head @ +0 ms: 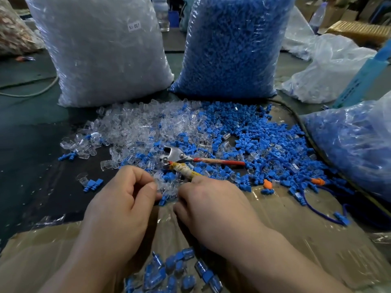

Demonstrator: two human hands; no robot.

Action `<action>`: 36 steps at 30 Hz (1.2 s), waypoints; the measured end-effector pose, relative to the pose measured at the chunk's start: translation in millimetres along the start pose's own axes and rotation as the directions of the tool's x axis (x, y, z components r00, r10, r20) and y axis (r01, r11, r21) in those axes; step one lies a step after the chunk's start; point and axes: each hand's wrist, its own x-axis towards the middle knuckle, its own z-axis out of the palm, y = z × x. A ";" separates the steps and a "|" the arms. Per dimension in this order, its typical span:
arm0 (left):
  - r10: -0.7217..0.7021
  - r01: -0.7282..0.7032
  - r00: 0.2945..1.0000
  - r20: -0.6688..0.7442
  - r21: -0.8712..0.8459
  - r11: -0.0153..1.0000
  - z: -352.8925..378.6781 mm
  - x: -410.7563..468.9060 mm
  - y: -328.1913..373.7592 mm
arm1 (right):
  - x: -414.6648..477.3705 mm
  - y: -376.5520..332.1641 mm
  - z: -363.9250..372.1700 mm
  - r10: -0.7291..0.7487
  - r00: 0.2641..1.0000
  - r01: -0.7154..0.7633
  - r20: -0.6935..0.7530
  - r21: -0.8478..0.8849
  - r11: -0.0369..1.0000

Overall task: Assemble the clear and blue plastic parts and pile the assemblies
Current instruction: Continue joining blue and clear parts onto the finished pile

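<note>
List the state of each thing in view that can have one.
left hand: fingers curled, pinching a clear part
right hand: fingers curled beside it; what it holds is hidden
pliers: lying on loose parts, handles spread
clear-parts bag: upright, full
blue-parts bag: upright, full
assemblies: piled on cardboard nearest the person

Blue parts [264, 132], clear parts [135, 123]
</note>
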 end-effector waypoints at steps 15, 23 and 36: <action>-0.008 0.005 0.999 -0.051 -0.061 0.998 5.4 -2.9 -4.0 | -3.3 9.0 -2.0 -0.048 0.989 0.064 -0.139 0.112 0.992; -0.056 0.049 0.995 -0.083 -0.080 0.996 3.7 0.4 -8.7 | -15.8 45.0 -25.1 0.190 0.970 -0.165 -0.150 0.167 0.972; 0.021 -0.026 0.997 0.075 0.067 0.997 1.4 -0.8 2.9 | 3.6 5.7 4.8 -0.053 0.992 0.057 -0.110 0.027 0.998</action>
